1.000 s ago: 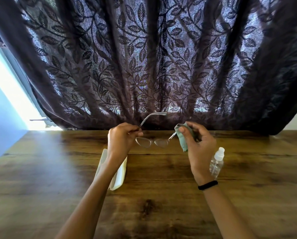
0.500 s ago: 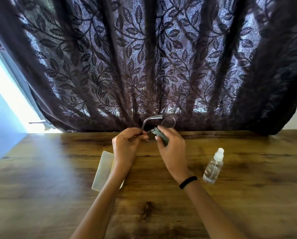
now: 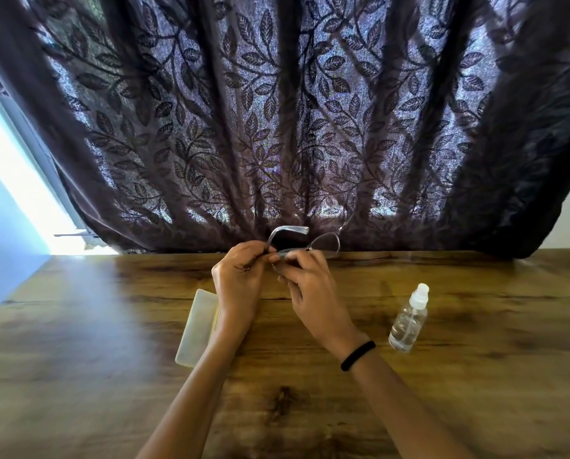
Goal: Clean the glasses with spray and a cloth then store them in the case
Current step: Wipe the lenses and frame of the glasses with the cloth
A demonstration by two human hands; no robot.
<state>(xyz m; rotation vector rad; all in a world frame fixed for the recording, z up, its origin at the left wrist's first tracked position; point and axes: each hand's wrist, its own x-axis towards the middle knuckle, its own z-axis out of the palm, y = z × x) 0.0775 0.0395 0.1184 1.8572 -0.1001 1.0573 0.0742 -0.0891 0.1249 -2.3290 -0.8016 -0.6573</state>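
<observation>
curtain: dark purple, leaf pattern | table: brown woodgrain | wristband: black (right wrist)

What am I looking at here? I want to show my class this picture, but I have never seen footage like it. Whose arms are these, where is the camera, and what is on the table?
There is no machine here. A person wears one wide-angle camera on the head, looking forward and down, so the two arms reaching in from the bottom are their own. The left hand and the right hand meet above a wooden table and hold a pair of glasses between them. The right hand seems to pinch a cloth against the frame, though it is mostly hidden. A pale case lies under the left forearm, and a clear spray bottle stands upright to the right. A dark leaf-patterned curtain hangs behind.
</observation>
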